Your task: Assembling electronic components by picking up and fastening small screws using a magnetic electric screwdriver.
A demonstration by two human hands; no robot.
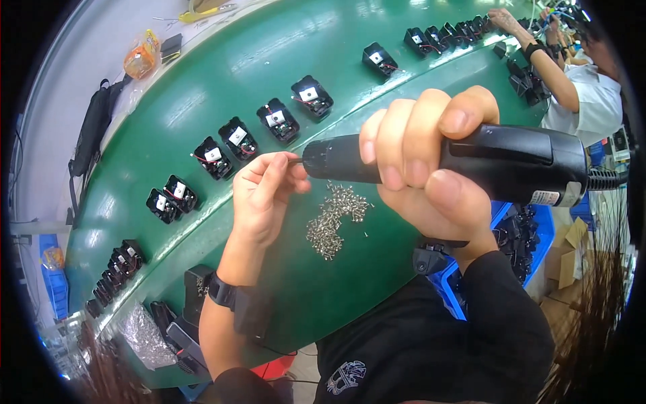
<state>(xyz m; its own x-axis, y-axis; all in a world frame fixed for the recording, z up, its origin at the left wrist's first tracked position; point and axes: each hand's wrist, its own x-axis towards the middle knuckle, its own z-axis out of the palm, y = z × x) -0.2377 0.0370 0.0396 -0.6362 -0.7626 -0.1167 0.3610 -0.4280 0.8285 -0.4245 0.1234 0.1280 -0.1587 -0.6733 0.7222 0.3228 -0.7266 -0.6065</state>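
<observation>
My right hand (431, 155) is wrapped round a black electric screwdriver (511, 158), held level above the green table (377, 249) with its nose to the left. At that nose, my left hand (266, 185) pinches the thin screwdriver bit (296, 161) between thumb and fingers. Whether a screw sits at the bit's tip is hidden by the fingers. Below the tool lies a loose heap of small silvery screws (333, 219). Beyond my hands stands a row of open black housings, among them one nearby housing (278, 120), with white parts and red wires inside.
More black housings (121, 266) line up at the left. A clear plastic bag (145, 337) and a dark box (196, 293) lie near my left forearm. A blue crate (544, 232) of black parts stands at my right. Far right, a co-worker's arm (548, 71) reaches over the table.
</observation>
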